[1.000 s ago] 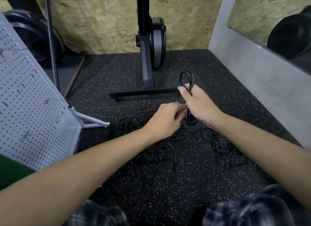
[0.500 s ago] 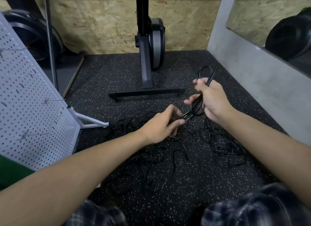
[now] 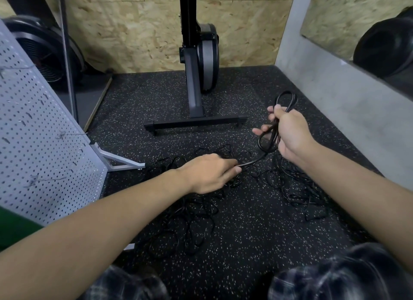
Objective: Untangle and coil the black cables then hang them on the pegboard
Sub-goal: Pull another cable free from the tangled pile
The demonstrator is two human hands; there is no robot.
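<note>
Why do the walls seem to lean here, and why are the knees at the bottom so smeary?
Head view: the wide-angle lens bows the pegboard and grey wall; the plaid knees blur at the frame's edge; the right hand and its black cable look sharp; light is soft, without glare.

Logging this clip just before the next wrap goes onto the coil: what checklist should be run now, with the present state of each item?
1. Right hand has a firm grip on the coil: ok.
2. Left hand pinches the strand leading to the coil: ok.
3. Coil loops gathered together in the grip: ok.
4. Strand runs free of the tangle behind the left hand: cannot tell.
5. Hook on the pegboard bare: ok.
6. All cable coiled: not ok, the tangle is loose.
</note>
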